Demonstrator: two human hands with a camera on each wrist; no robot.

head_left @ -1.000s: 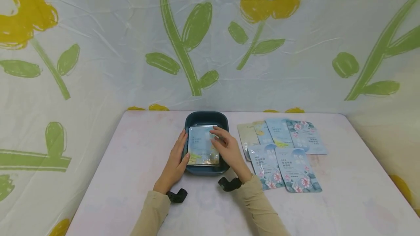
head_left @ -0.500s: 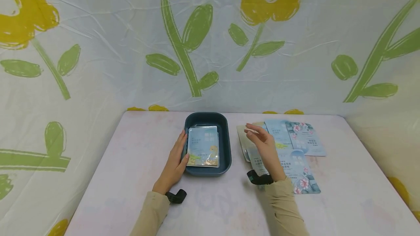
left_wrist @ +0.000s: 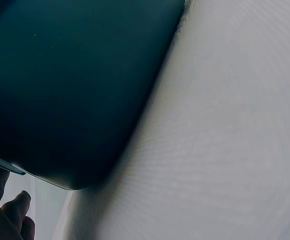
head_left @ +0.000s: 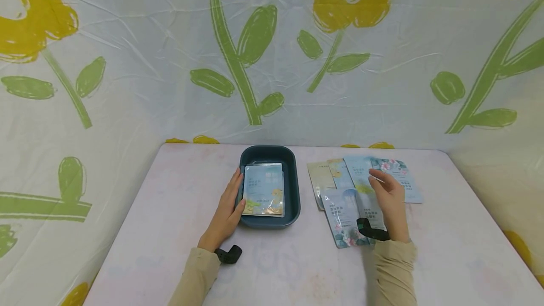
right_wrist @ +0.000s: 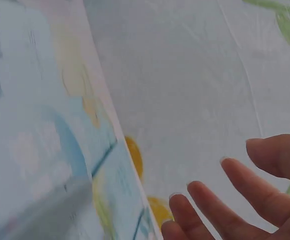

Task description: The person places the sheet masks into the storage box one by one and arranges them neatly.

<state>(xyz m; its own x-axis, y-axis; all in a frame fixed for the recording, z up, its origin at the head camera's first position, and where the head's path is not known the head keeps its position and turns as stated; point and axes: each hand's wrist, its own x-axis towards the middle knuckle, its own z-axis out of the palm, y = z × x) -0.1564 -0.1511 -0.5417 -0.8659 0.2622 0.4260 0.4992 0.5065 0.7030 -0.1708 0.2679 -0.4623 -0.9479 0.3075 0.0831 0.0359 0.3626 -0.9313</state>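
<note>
A dark teal plastic tray [head_left: 291, 202] stands at the table's middle, with a stack of flat mask sachets [head_left: 263, 188] in it; the top one is pale blue. My left hand [head_left: 225, 211] rests along the tray's left side with its fingers fairly straight, and in the left wrist view fingertips [left_wrist: 19, 207] show beside the tray's rim. To the right, my right hand [head_left: 391, 202] hovers over loose sachets, holding nothing. Its fingers are spread and slightly bent in the right wrist view. It partly covers a blue floral sachet [head_left: 369, 209].
Several overlapping sachets lie right of the tray: a beige one [head_left: 318, 178], a pale blue one [head_left: 357, 166], a floral one [head_left: 410, 188] and a nearer floral one [head_left: 344, 216]. A flower-printed cloth [head_left: 170, 60] hangs behind the table [head_left: 170, 192].
My right hand has left the sachet stack in the tray and moved right, over the loose sachets. My left hand has stayed at the tray.
</note>
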